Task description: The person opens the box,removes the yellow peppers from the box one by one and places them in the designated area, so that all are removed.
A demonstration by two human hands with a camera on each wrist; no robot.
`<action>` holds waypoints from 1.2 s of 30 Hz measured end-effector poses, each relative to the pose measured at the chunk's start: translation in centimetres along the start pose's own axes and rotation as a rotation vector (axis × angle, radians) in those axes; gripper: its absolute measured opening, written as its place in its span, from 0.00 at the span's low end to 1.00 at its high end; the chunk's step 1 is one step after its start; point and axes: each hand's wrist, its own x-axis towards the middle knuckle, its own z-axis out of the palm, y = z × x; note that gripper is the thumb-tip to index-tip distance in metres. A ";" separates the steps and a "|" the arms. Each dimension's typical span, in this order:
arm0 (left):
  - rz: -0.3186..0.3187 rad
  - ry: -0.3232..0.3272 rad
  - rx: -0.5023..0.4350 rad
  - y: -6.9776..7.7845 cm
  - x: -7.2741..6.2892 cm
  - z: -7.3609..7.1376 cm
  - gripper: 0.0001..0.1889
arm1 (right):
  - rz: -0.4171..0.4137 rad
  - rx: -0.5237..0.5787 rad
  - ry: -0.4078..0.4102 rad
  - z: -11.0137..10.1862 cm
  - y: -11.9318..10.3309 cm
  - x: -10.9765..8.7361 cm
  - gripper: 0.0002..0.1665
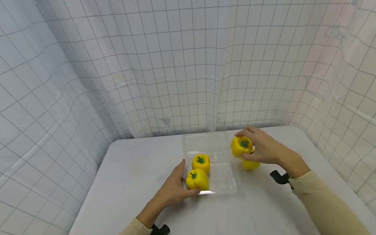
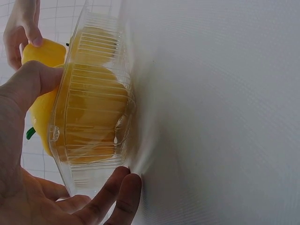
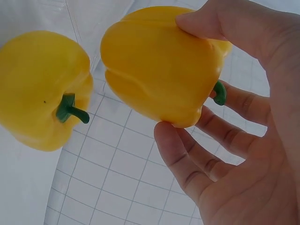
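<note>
My left hand [image 1: 174,187] holds the near left corner of a clear plastic clamshell box [image 1: 223,177], thumb at the front rim and fingers along the left side. Two yellow bell peppers sit in the box's left part, a near pepper [image 1: 197,180] beside that thumb and a farther pepper [image 1: 200,161] behind it. Right of the box, my right hand [image 1: 264,145] grips another yellow bell pepper [image 3: 159,65] between thumb and fingers, its green stem toward the palm in the right wrist view. One more yellow pepper [image 1: 251,164] is partly hidden beneath that hand.
The box's lid [image 1: 206,141] lies folded back at the far side. A white cloth covers the table [image 1: 139,172]. White curtains [image 1: 177,60] with a grid pattern hang behind and at both sides. A dark wrist mount [image 1: 278,177] sits under the right sleeve.
</note>
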 end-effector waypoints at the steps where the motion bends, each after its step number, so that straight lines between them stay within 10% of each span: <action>1: -0.002 0.000 0.000 0.0 0.0 0.0 0.71 | -0.003 -0.002 0.000 -0.1 0.0 0.0 0.38; 36: -0.010 0.005 -0.016 -0.2 -0.1 0.4 0.71 | 0.039 0.020 0.032 -2.2 2.1 -1.5 0.40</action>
